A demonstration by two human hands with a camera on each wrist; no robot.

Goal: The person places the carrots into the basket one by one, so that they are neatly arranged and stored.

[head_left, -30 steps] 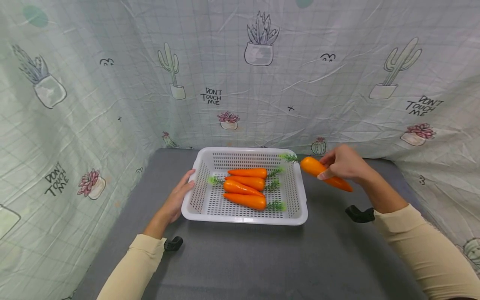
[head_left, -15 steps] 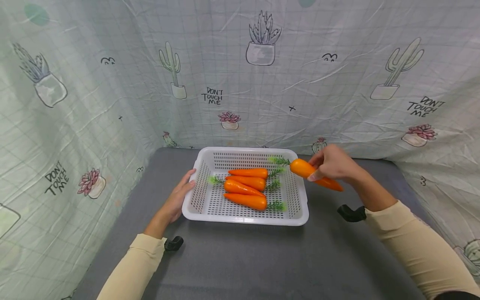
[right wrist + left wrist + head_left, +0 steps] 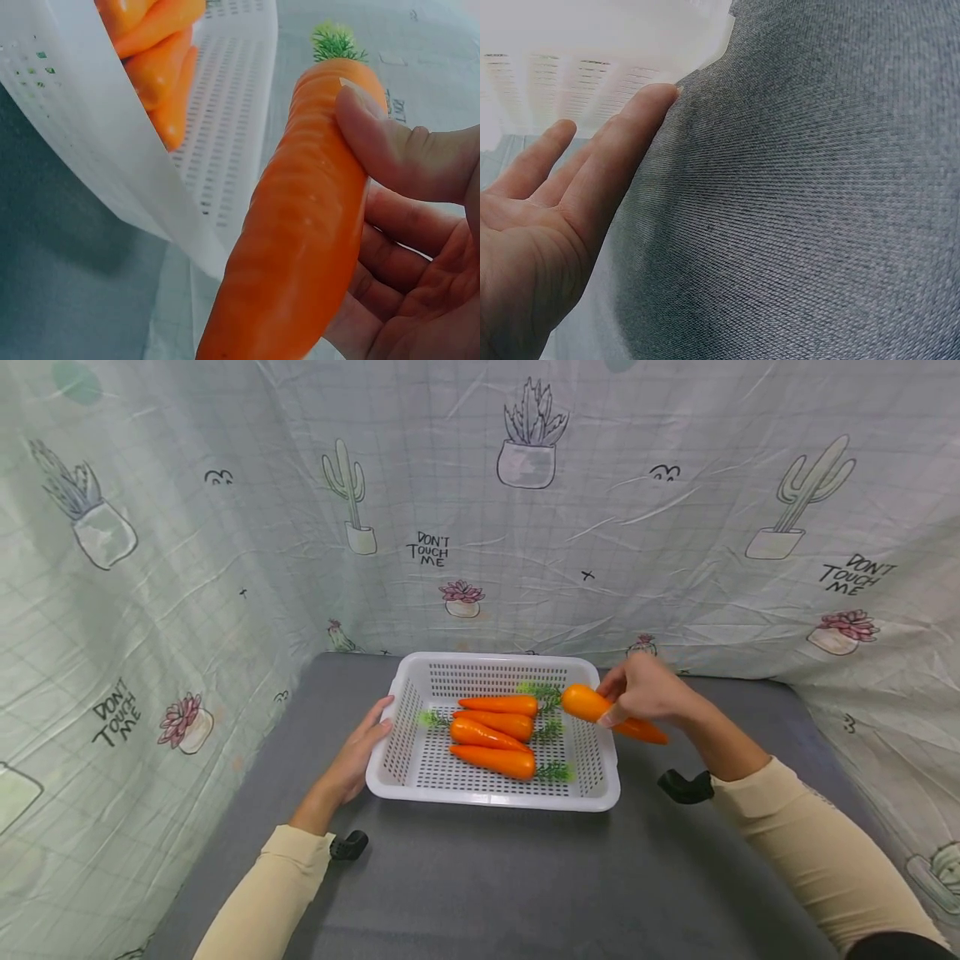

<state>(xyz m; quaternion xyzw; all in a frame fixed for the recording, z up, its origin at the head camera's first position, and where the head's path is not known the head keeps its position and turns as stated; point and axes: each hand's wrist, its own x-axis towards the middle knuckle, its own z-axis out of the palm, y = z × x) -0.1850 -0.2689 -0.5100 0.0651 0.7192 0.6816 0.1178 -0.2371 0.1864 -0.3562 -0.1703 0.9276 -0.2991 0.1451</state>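
Observation:
My right hand (image 3: 648, 693) pinches an orange carrot (image 3: 587, 703) with green leaves between thumb and fingers. It is held over the right rim of a white perforated basket (image 3: 480, 800), root end pointing outward to the right. The same carrot (image 3: 300, 217) fills the middle of the right wrist view. Inside the basket lie several more carrots (image 3: 493, 762), side by side, one turned the opposite way. At the basket's left side, my left hand (image 3: 356, 756) touches the wall with extended fingers. In the left wrist view those fingers (image 3: 622, 150) lie nearly straight against it.
The basket stands on a dark grey table (image 3: 480, 877). Behind and to the left hangs a pale curtain (image 3: 465, 502) printed with cacti. A black wrist-worn piece (image 3: 686, 787) shows below the right wrist, another (image 3: 349, 845) beside the left.
My right hand has carried the carrot leftward, from beside the basket to over its right rim, leaves now above the basket's inside. The left hand has stayed at the basket's left side.

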